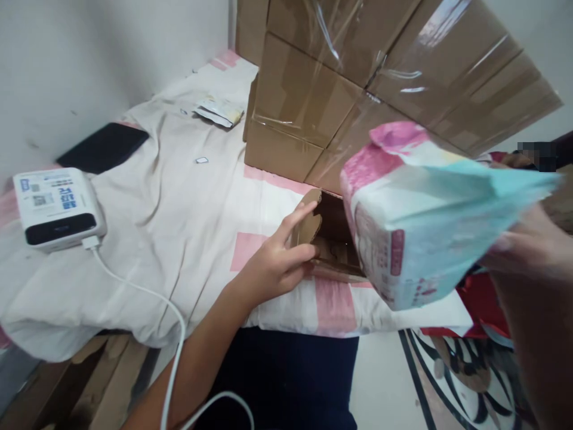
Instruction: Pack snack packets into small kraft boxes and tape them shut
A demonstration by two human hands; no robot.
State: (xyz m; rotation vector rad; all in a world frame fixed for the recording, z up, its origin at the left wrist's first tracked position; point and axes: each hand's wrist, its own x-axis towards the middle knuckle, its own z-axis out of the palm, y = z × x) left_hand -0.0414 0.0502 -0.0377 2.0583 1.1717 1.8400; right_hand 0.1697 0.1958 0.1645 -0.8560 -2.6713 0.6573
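Nearest the camera, the right hand [530, 251] sits blurred at the right edge, its fingers closed around the end of a soft plastic pack [416, 221] printed in pink, white and pale blue. The pack hangs in the air, tilted, just above and to the right of a small open cardboard box [333, 242]. The left hand [280, 260] reaches in from below, fingers spread loosely and pressing the box's rounded flap [308, 218] outward, so the dark inside shows; it grips nothing fully, only holds the flap back. The box rests on a bed cover [188, 203] of cream cloth with pink squares.

Further left, a white cable [147, 295] runs across the cloth to a white device [56, 206] with a blue label. Beyond it lies a black phone [105, 146], flat near the wall. A small crumpled packet [219, 111] lies further back. Behind the open box stand 4 large taped cartons [358, 71], stacked closely and touching.
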